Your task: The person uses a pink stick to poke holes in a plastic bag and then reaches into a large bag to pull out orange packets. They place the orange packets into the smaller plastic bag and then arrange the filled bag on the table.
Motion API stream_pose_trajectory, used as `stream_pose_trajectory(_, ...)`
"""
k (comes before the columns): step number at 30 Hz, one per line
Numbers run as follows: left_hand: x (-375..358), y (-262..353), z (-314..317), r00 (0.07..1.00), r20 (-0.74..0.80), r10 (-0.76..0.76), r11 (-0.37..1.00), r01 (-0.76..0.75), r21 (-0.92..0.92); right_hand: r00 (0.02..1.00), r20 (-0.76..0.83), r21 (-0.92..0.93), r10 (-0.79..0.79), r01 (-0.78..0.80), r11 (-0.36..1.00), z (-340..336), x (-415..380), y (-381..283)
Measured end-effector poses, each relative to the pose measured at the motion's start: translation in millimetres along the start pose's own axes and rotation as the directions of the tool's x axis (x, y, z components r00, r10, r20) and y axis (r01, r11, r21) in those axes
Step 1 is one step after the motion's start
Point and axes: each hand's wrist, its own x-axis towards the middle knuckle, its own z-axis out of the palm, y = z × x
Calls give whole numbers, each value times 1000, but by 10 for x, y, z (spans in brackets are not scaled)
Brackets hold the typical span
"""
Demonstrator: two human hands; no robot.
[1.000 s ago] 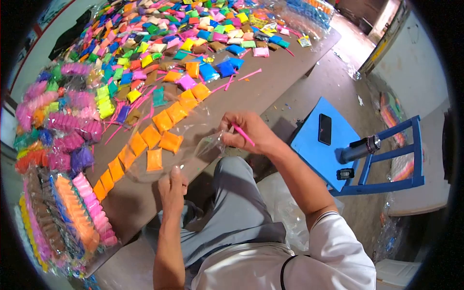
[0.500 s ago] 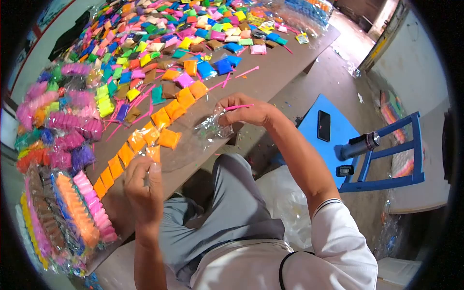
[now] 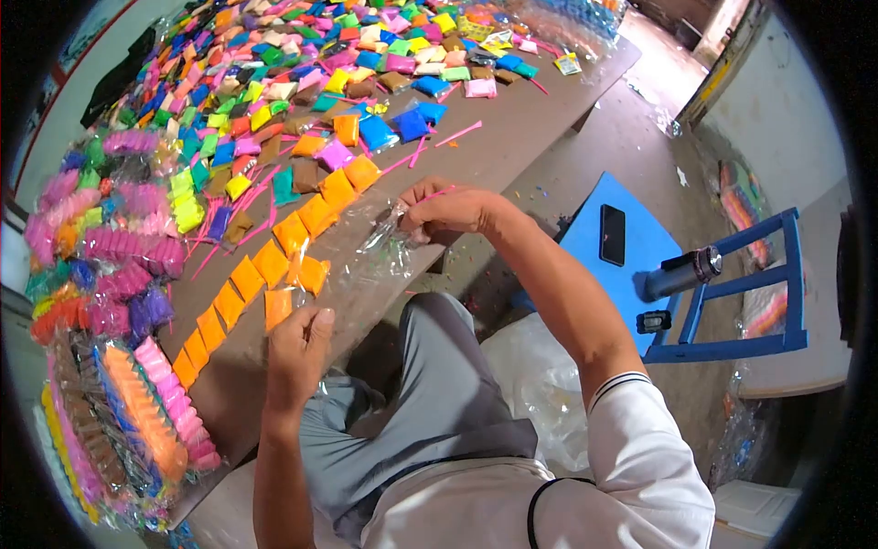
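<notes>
A small orange packet (image 3: 278, 307) is pinched between the thumb and fingers of my left hand (image 3: 297, 357), near the table's front edge. My right hand (image 3: 448, 209) is closed on a crumpled clear plastic bag (image 3: 389, 249), which spreads over the table edge toward the left hand. Part of a thin pink strip shows at the right hand's fingers. Between the hands and the pile runs a slanting row of orange packets (image 3: 272, 263), edge to edge. One more orange packet (image 3: 312, 274) lies just out of the row.
A big pile of multicoloured packets (image 3: 274, 87) covers the far table. Bundled bags of packets (image 3: 137, 393) stand at the left. To the right, a blue chair (image 3: 594, 220) bears a phone (image 3: 613, 234), a flask (image 3: 681, 274) and a small black object (image 3: 653, 321).
My left hand has shifted a little right and down with the orange packet. My right hand has moved slightly left, and the clear bag looks more spread out.
</notes>
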Motion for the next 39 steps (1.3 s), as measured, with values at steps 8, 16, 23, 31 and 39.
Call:
stream_pose_trajectory(8,92,-138,-39,994,-84,68,980,-51,193,911,-403,57,-86,119,991,-126,-160,50)
stream_pose_trajectory(16,166,-395,142,979,-182,96,933,-25,359,720,-561,-256,-409,320,912,681,-850,-194)
stream_pose_trajectory(23,155,-339,164,978,-208,22,929,57,366,802,-298,-413,-518,381,827,1123,-310,-1)
stream_pose_trajectory(31,159,-340,205,972,-236,7,902,95,421,769,-551,-101,-325,324,940,332,-50,274)
stream_pose_trajectory(39,191,-364,259,964,-254,80,838,73,541,775,-550,-39,-310,347,937,626,-371,148)
